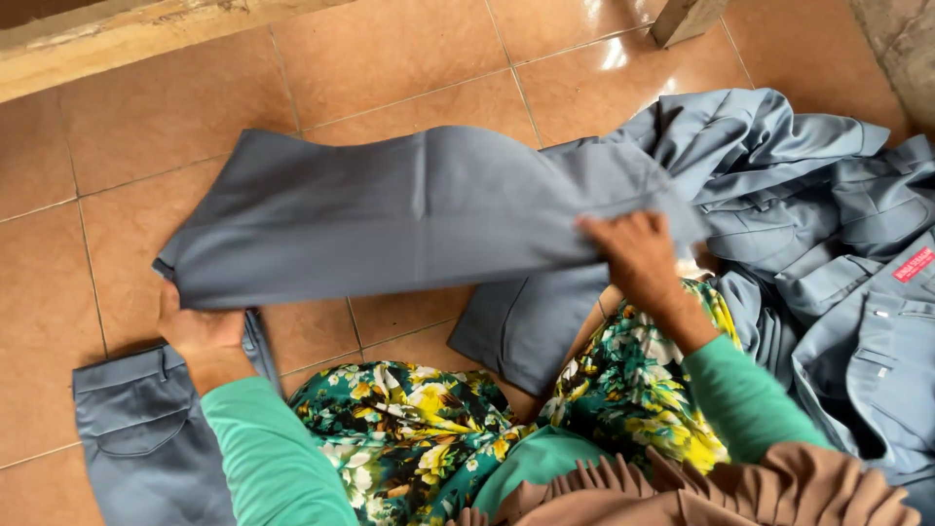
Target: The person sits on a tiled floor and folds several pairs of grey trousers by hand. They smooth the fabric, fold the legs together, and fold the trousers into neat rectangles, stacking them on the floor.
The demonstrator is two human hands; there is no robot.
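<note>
A floor (390, 58) of glossy orange-brown tiles fills the view, with a pale wooden beam (117, 34) along its far edge. Stretched above it is a pair of grey trousers (409, 209), one leg pulled taut and doubled over between the person's two hands. The left hand (200, 331) is closed on the end of the fabric nearest it, fingers tucked under the cloth, and the right hand (638, 258) pinches the other end, thumb and fingers clamped on the fold. The lower part of the same trousers lies flat on the floor just below the hands, a pocketed section beside the left wrist. By the look of it the fold is half made: the upper layer hangs lifted and has not yet been laid on the lower one, so lowering it evenly, edges matched and creases smoothed, would seem to be what the step needs. Under the forearms sits a green flowered skirt (409, 429). Beyond the right hand lies a rumpled heap of grey clothes (828, 224), one with a small red label.
</note>
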